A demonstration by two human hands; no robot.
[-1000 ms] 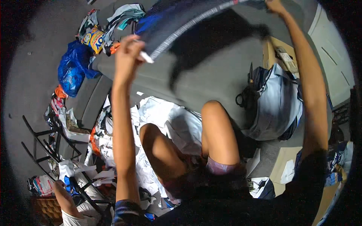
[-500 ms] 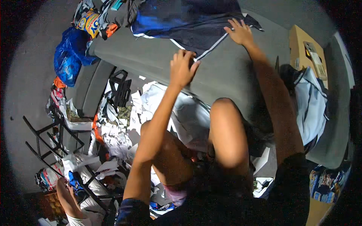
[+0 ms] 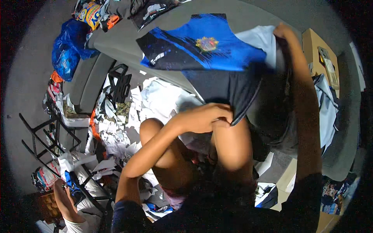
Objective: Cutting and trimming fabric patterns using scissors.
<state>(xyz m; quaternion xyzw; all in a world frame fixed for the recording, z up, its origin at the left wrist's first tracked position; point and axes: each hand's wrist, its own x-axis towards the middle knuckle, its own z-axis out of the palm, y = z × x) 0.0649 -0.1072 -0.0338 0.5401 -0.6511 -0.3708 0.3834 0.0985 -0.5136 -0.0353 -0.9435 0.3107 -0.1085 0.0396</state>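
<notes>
A blue and black jersey (image 3: 241,48) with a colourful emblem is spread over the grey cushioned seat (image 3: 163,58), its near part lifted and folding. My left hand (image 3: 217,116) is closed on a black corner of it, just above my knee. My right hand (image 3: 285,32) is raised at the far right, fingers closed on the edge of the pale inside of the cloth. Some of the cloth near the right forearm is blurred by motion.
White paper or cloth scraps (image 3: 110,136) litter the floor at left. A blue plastic bag (image 3: 70,46) and clothes stand at far left. A black metal frame (image 3: 54,132) is beside another person's arm (image 3: 64,200). A cardboard box (image 3: 316,58) leans at right.
Both hands have lifted the jersey off the seat, showing its blue printed side. My left hand has come down toward my knee, and my right hand has moved outward to the right.
</notes>
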